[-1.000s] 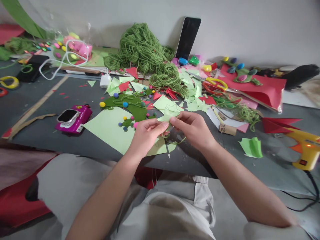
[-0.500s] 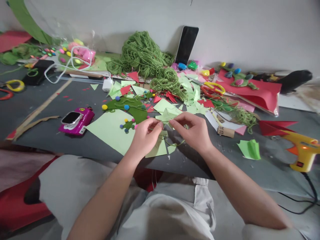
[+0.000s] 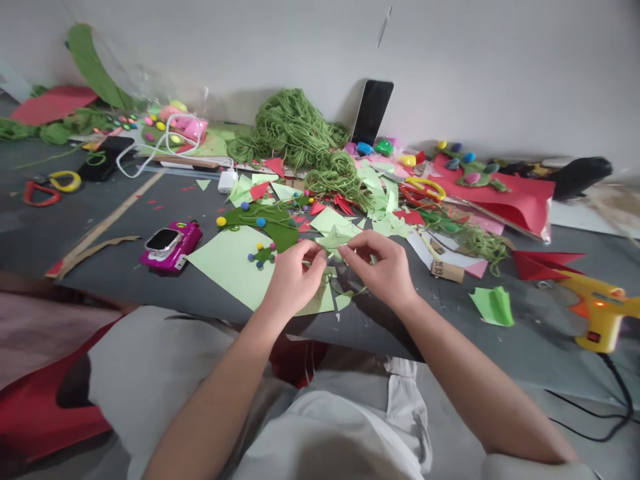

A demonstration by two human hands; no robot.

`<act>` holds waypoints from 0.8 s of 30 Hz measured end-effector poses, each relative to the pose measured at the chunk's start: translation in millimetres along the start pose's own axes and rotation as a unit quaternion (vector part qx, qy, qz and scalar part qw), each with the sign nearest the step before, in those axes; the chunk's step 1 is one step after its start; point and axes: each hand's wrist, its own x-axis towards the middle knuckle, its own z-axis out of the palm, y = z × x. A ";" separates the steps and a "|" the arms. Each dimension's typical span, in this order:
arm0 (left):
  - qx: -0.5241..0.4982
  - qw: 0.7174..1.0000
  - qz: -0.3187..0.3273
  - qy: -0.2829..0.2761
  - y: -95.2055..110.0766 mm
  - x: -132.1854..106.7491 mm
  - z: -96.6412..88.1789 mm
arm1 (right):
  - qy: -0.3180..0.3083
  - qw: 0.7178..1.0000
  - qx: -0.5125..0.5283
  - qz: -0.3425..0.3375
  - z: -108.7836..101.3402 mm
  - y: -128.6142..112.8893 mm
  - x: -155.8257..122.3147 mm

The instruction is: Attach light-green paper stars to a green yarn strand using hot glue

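Observation:
Between my two hands is a small pale green paper star (image 3: 334, 239), its points showing above the fingertips. My left hand (image 3: 296, 275) pinches its left side with thumb and forefinger. On the other side, my right hand (image 3: 379, 265) grips it the same way. A strand of green yarn (image 3: 353, 292) curves below the right fingers. Beneath the left hand lies a large sheet of light green paper (image 3: 233, 270). A dark green felt piece (image 3: 280, 230) with coloured pompoms sits just beyond, and a small pompom-trimmed star (image 3: 262, 254) rests on the sheet.
A yellow glue gun (image 3: 600, 310) with a lit light stands at the right. Behind are a green yarn heap (image 3: 295, 130), a propped phone (image 3: 373, 112) and yellow-red scissors (image 3: 424, 189). A purple case with a watch-like device (image 3: 171, 247) lies left, among paper scraps.
The view has shifted slightly, so the table's things appear a little lower, with those at left moved rightward. Both hands keep their pinch on the paper star.

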 end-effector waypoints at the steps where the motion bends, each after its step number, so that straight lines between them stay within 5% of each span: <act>1: -0.003 1.000 0.004 -0.002 1.2 0.0 -1.2 | -0.003 1.000 0.004 -0.008 -0.6 0.0 0.5; 8: 0.043 0.994 0.024 -0.096 12.6 14.3 -20.6 | 0.011 0.999 0.030 0.010 -15.2 -1.0 8.4; 14: 0.096 0.988 0.053 -0.105 5.9 46.7 -41.7 | -0.084 0.991 -0.055 0.084 -62.0 2.7 28.8; 20: 0.056 0.995 0.027 -0.080 -11.1 71.6 -54.5 | 0.056 0.951 -0.262 0.152 -130.9 61.0 86.3; 24: 0.032 0.998 0.037 -0.036 -11.0 70.7 -56.0 | -0.009 0.906 -0.381 0.183 -141.7 96.1 144.9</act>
